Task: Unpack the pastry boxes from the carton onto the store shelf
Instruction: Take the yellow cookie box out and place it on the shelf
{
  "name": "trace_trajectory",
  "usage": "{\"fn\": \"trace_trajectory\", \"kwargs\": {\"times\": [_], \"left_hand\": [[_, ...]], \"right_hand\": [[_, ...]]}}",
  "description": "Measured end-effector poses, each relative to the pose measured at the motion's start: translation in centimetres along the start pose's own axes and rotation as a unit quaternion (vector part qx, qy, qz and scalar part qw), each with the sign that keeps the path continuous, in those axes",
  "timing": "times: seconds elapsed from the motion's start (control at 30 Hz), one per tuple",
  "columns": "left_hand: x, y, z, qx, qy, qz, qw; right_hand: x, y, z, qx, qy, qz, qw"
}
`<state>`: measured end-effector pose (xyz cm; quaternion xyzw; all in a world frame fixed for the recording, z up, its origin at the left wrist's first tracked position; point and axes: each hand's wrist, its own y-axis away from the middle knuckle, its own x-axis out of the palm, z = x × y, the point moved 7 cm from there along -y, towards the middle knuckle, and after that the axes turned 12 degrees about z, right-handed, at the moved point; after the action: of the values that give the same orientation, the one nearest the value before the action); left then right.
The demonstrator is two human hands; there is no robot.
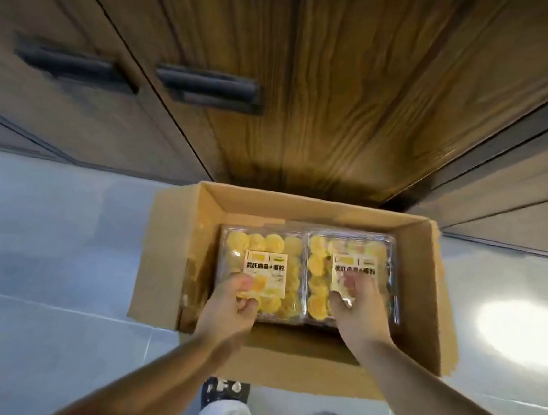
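Note:
An open cardboard carton (175, 230) stands on the floor in front of me. Inside it lie two clear plastic pastry boxes of yellow pastries, side by side, each with a white and yellow label. My left hand (231, 307) grips the near edge of the left pastry box (268, 247), thumb on the lid. My right hand (361, 308) holds the near part of the right pastry box (356, 249), fingers spread over its label. Both boxes sit within the carton walls.
A wooden cabinet (328, 94) with dark handles (207, 87) rises just behind the carton. The floor is pale glossy tile (43, 233) with a bright light reflection at right. My shoes (226, 393) stand just before the carton's near flap.

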<state>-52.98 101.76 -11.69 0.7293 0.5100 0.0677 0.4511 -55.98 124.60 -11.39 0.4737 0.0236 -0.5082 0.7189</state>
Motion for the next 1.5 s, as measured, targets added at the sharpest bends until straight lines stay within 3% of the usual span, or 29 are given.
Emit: {"fn": "trace_trajectory", "kwargs": {"times": [0.13, 0.33, 0.6, 0.77, 0.87, 1.0, 1.1, 1.23, 1.5], "left_hand": [[4.9, -6.6, 2.4, -0.009, -0.021, 0.095, 0.995], [11.1, -12.5, 2.3, -0.056, -0.010, 0.120, 0.991], [13.8, -14.3, 1.3, -0.130, 0.114, 0.122, 0.977], [13.7, -13.1, 0.6, -0.144, 0.154, 0.139, 0.968], [13.3, -10.9, -0.2, -0.124, 0.249, 0.155, 0.948], [9.8, -5.7, -1.2, -0.096, 0.295, 0.086, 0.947], [6.9, -1.0, -3.0, -0.062, 0.361, 0.051, 0.929], [4.4, 6.2, -8.4, 0.009, 0.407, 0.073, 0.910], [-3.4, 25.0, -20.0, 0.094, 0.411, 0.033, 0.906]], "right_hand": [[2.3, -3.7, -6.9, 0.094, -0.019, -0.023, 0.995], [2.8, -7.0, -12.9, 0.175, 0.020, -0.045, 0.983], [4.0, -7.4, -14.6, 0.188, 0.031, -0.017, 0.981], [2.5, -7.2, -14.4, 0.178, -0.024, -0.014, 0.984], [1.2, -6.3, -13.8, 0.158, -0.038, -0.001, 0.987], [-1.5, -2.6, -11.9, 0.134, -0.056, -0.005, 0.989], [-3.4, 1.5, -10.3, 0.142, -0.117, -0.011, 0.983], [-6.0, 8.1, -6.9, 0.142, -0.212, -0.003, 0.967], [-14.9, 27.1, 4.6, 0.034, -0.296, -0.143, 0.944]]}}
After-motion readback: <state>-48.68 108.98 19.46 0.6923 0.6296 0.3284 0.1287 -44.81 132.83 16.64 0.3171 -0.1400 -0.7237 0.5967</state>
